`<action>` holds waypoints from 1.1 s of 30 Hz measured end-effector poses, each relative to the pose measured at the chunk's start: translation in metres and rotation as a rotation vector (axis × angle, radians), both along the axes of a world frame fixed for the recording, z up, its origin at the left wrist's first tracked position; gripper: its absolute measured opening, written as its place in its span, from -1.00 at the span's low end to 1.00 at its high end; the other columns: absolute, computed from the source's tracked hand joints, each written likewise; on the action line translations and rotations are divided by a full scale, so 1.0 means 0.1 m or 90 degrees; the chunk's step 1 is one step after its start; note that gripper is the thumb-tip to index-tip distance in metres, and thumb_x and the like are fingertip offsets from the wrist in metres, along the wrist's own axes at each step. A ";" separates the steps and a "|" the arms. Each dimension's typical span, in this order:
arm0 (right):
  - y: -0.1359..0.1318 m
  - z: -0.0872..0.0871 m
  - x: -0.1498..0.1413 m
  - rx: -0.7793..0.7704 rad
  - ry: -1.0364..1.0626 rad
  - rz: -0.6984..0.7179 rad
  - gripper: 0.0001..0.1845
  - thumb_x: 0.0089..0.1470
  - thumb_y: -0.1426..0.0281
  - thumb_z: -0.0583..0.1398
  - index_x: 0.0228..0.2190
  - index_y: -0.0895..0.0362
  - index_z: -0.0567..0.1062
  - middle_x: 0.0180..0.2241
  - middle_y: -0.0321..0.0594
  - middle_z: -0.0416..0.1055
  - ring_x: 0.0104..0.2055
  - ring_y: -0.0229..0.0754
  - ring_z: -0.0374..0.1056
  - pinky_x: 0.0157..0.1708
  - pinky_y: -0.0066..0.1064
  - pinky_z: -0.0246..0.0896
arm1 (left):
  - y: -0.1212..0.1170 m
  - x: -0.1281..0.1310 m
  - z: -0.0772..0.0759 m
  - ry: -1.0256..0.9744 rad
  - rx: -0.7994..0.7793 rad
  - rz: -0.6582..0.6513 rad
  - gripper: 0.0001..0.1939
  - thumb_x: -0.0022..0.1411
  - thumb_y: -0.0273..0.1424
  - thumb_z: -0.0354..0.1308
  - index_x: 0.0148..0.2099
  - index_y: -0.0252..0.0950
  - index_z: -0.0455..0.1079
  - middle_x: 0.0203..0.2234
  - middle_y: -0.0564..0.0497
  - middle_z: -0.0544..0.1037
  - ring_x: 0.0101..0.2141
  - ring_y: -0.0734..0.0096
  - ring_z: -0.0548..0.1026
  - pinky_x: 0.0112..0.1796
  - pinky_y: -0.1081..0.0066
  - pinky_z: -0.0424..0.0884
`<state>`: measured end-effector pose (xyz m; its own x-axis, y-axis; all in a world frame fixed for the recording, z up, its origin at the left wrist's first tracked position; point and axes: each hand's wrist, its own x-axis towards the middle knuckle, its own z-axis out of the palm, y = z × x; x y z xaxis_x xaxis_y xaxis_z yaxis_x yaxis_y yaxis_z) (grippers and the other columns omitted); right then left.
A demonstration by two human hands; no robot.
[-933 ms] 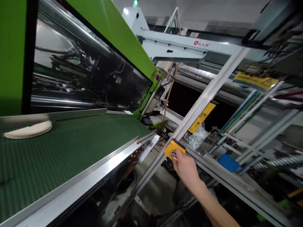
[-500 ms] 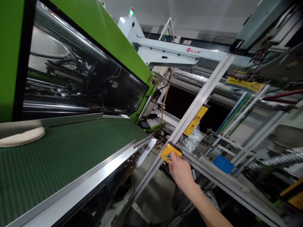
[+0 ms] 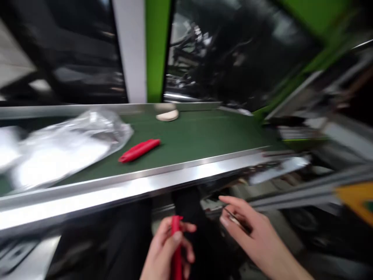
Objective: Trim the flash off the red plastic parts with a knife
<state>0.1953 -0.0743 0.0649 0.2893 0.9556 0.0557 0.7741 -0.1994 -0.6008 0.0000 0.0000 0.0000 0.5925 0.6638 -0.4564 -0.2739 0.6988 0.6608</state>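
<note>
Nearest, low in the blurred view: left hand (image 3: 169, 249), fingers curled around a red handle (image 3: 175, 249) held upright, below the near edge of the conveyor. Just beside it, apart from it: right hand (image 3: 250, 237), fingers loosely spread and half curled, with a thin dark metallic strip (image 3: 233, 217) lying against the fingertips; too blurred to tell whether gripped or merely touched.

Above both hands: bright metal near rail (image 3: 116, 190) of the conveyor, running from the left edge toward the right. Beyond the rail: green belt (image 3: 204, 140).

On the belt, near its middle: a second red tool (image 3: 139, 150), lying flat and slanted, touching neither hand. At the left end of the belt: crumpled clear plastic bag (image 3: 64, 147), whitish contents inside, too smeared to identify; corner of the bag just beside the red tool. At the far edge of the belt, against the far rail: pale flat oval piece (image 3: 167, 115), alone.

Farthest: green machine housing (image 3: 153, 50) with dark glazed panels either side, reflections only. At the right edge, low: yellow block (image 3: 357, 196) on a grey frame bar, well apart from the right hand.
</note>
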 end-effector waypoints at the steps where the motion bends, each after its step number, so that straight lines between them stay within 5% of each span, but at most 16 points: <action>1: 0.07 -0.02 -0.06 0.006 0.034 0.055 -0.63 0.26 0.26 0.11 0.08 -0.02 0.27 -0.31 -0.36 0.45 -0.39 -0.40 0.43 -0.41 -0.67 0.35 | -0.01 -0.07 0.05 -0.014 0.024 -0.014 -0.63 0.20 -0.11 0.17 -0.14 -0.31 0.31 -0.58 0.03 0.45 -0.66 0.55 0.25 -0.68 0.58 0.13; 4: 0.29 0.00 -0.26 0.044 0.049 0.177 -0.56 0.25 0.31 0.12 0.14 -0.07 0.23 -0.22 -0.35 0.47 -0.27 -0.39 0.48 -0.33 -0.70 0.38 | -0.02 -0.24 0.24 0.004 0.048 0.022 -0.73 0.25 -0.21 0.13 -0.18 -0.32 0.27 -0.66 0.16 0.29 -0.67 0.65 0.12 -0.64 0.63 0.10; 8: 0.44 0.07 -0.52 0.178 -0.040 0.298 -0.62 0.23 0.46 0.13 0.07 -0.01 0.37 -0.13 -0.30 0.46 -0.13 -0.38 0.43 -0.13 -0.65 0.34 | -0.05 -0.39 0.45 0.046 0.065 0.066 -0.78 0.23 -0.29 0.18 -0.19 -0.31 0.26 -0.60 0.14 0.31 -0.63 0.65 0.19 -0.61 0.63 0.15; 15: 0.48 0.03 -0.54 0.300 -0.217 0.422 -0.53 0.15 0.66 0.14 0.06 0.14 0.43 -0.05 -0.15 0.39 -0.08 -0.30 0.34 -0.10 -0.49 0.24 | -0.06 -0.51 0.53 0.037 0.049 0.123 -0.72 0.20 -0.29 0.25 -0.16 -0.32 0.27 -0.22 -0.06 0.48 -0.57 0.68 0.31 -0.58 0.61 0.19; 21: 0.50 0.04 -0.59 0.290 -0.189 0.437 -0.53 0.11 0.67 0.16 0.05 0.19 0.45 -0.06 -0.05 0.39 -0.04 -0.14 0.32 -0.09 -0.28 0.24 | -0.06 -0.52 0.53 0.001 0.046 0.137 -0.75 0.21 -0.30 0.26 -0.19 -0.31 0.28 -0.31 0.02 0.46 -0.58 0.72 0.29 -0.57 0.62 0.20; 25: 0.53 0.03 -0.63 0.287 -0.196 0.438 -0.58 0.12 0.65 0.16 0.02 0.21 0.48 -0.08 -0.06 0.41 -0.07 -0.14 0.32 -0.11 -0.27 0.24 | -0.05 -0.52 0.53 0.005 0.049 0.140 -0.76 0.23 -0.31 0.25 -0.17 -0.29 0.28 -0.47 0.11 0.40 -0.60 0.70 0.26 -0.58 0.63 0.19; 33: 0.57 -0.02 -0.60 0.267 -0.193 0.431 -0.56 0.15 0.60 0.14 0.04 0.10 0.47 -0.11 -0.16 0.45 -0.10 -0.16 0.35 -0.17 -0.30 0.28 | -0.08 -0.57 0.51 -0.010 0.045 0.114 -0.79 0.22 -0.31 0.22 -0.21 -0.31 0.28 -0.42 0.06 0.41 -0.62 0.71 0.22 -0.59 0.62 0.17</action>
<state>0.1358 -0.0169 0.0627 -0.4222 0.7997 0.4269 0.7850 0.5580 -0.2690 -0.0567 -0.0082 0.0513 0.4684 0.7897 -0.3963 -0.4003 0.5895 0.7016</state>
